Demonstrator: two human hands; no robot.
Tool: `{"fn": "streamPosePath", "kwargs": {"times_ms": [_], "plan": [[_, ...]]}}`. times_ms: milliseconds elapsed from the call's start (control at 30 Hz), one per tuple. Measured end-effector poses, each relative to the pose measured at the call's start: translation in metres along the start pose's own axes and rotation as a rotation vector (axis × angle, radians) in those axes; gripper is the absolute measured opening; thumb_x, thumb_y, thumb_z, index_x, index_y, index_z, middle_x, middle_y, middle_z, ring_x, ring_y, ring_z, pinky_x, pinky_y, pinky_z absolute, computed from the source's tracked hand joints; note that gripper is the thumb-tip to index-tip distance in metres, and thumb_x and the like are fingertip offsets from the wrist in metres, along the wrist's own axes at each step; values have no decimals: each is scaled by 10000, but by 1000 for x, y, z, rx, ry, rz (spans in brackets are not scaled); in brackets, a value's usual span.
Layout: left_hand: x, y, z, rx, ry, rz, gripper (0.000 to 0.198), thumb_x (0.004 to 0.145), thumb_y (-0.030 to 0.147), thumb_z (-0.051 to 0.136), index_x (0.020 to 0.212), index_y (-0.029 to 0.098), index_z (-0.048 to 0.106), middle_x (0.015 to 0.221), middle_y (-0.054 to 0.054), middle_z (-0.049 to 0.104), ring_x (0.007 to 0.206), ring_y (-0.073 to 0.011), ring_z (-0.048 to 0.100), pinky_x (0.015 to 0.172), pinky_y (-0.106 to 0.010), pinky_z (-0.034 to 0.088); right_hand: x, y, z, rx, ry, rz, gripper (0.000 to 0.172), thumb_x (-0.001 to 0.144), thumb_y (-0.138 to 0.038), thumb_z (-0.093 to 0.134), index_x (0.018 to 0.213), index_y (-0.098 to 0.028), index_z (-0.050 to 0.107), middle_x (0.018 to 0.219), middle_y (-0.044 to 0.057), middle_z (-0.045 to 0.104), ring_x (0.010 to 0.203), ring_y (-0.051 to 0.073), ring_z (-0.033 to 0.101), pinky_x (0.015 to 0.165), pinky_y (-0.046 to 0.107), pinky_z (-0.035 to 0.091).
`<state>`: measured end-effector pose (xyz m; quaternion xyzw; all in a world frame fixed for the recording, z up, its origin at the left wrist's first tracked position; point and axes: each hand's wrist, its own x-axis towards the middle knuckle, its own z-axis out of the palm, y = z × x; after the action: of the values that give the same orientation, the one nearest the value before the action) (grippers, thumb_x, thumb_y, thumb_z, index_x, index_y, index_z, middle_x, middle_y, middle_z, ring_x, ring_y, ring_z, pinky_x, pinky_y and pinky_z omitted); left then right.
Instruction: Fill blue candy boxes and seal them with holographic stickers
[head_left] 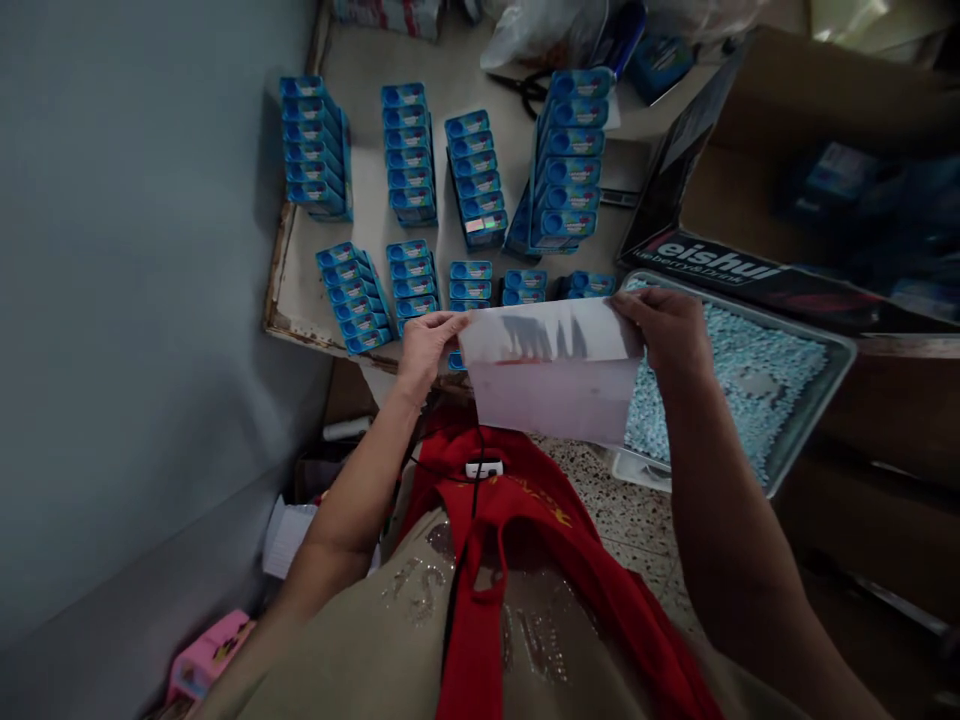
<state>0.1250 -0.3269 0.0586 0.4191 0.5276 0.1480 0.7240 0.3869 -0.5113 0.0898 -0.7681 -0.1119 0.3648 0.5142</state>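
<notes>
A clear plastic sheet or bag (pixel 555 390) is stretched between my two hands, its top edge level and the rest hanging down. My left hand (pixel 433 345) pinches its upper left corner, and my right hand (pixel 664 325) pinches the upper right corner. Just beyond the sheet stand short stacks of small blue boxes (pixel 411 270), partly hidden behind it. Farther back are taller stacks of the same blue boxes (pixel 574 155). Beside my right forearm lies a tray (pixel 840 370) filled with pale blue pellets (pixel 765 370).
An open cardboard box (pixel 705 180) with blue packs inside is at the right. Black scissors (pixel 525 90) and plastic bags (pixel 540 35) lie at the table's back. A wall (pixel 135 250) rises at the left. The worn table edge (pixel 300 340) is nearby.
</notes>
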Motion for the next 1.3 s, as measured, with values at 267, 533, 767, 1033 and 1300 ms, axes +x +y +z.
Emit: {"fn": "streamPosePath", "kwargs": {"times_ms": [267,533,767,1033,1300], "plan": [[16,-21,32,93,-25,45,392,736,527,841,840,152,784,756,-25,743,691,-161,670,661,-278,581,46,3,-20,-389,116,8,122,800,-238,828,726,-179,751,670,31,604,669,146,509,612,324,344],[38,-34,48,38,165,34,285,715,415,837,799,149,777,755,-16,731,689,-148,654,690,-285,588,22,17,93,-666,-131,-537,192,964,-175,647,1104,-219,771,1076,111,729,1020,268,626,943,401,478],[38,-26,31,57,93,-48,144,770,307,767,781,163,762,689,-1,693,655,-131,621,662,-258,559,1,50,169,-899,-132,-642,273,1021,-230,556,1214,-229,748,1185,119,740,1103,309,578,967,444,460],[41,-39,33,73,141,61,128,771,280,718,771,165,774,742,-6,724,685,-135,636,683,-248,555,-20,80,158,-982,-184,-732,417,1063,-159,433,1421,-191,644,1473,123,651,1319,292,560,1079,433,427],[52,-37,26,-24,58,14,131,800,283,723,832,164,765,814,-20,757,756,-154,669,715,-261,572,-54,54,140,-903,-154,-587,211,1012,-281,574,880,-246,735,862,80,743,911,263,637,874,407,451]]}}
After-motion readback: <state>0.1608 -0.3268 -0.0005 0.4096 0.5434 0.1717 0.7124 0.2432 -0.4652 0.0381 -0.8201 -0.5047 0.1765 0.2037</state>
